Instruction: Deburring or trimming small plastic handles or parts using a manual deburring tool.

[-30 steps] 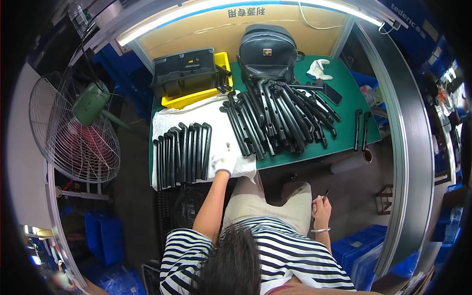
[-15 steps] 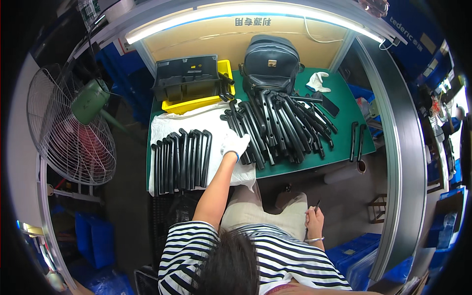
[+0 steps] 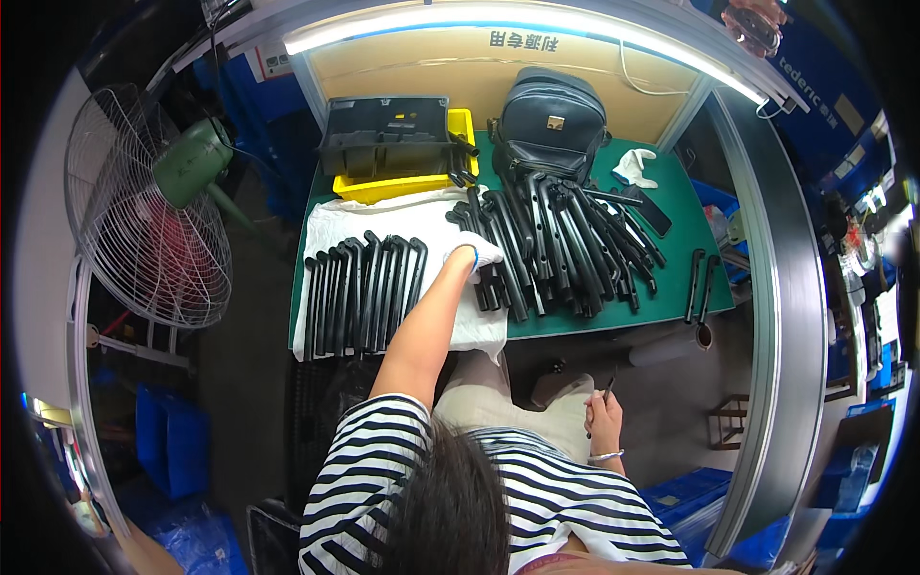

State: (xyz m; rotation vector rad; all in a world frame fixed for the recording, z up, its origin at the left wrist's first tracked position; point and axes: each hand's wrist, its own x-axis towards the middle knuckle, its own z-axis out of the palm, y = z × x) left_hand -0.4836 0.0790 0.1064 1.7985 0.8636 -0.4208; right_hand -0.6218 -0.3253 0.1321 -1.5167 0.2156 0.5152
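My left hand [image 3: 473, 253], in a white glove, lies over the left edge of a large heap of black bent-ended tubes [image 3: 546, 240]. Its fingers rest against the tubes there, and I cannot make out whether they grip one. To its left, a row of similar black tubes [image 3: 359, 292] lies side by side on a white cloth [image 3: 331, 222]. Low by my lap, my bare right hand [image 3: 604, 422] is closed around a thin dark pen-like stick [image 3: 609, 388], which points up.
On the green table [image 3: 632, 324] stand a black backpack [image 3: 551, 115] and a yellow bin [image 3: 364, 190] holding a black tray [image 3: 383, 129]. A white glove [image 3: 634, 168], a phone [image 3: 652, 213] and two separate tubes [image 3: 701, 287] lie at right. A fan [image 3: 144, 220] stands left.
My left hand has shifted slightly up and right onto the edge of the heap. My right hand still holds the stick by my lap. The whole view has tilted a little.
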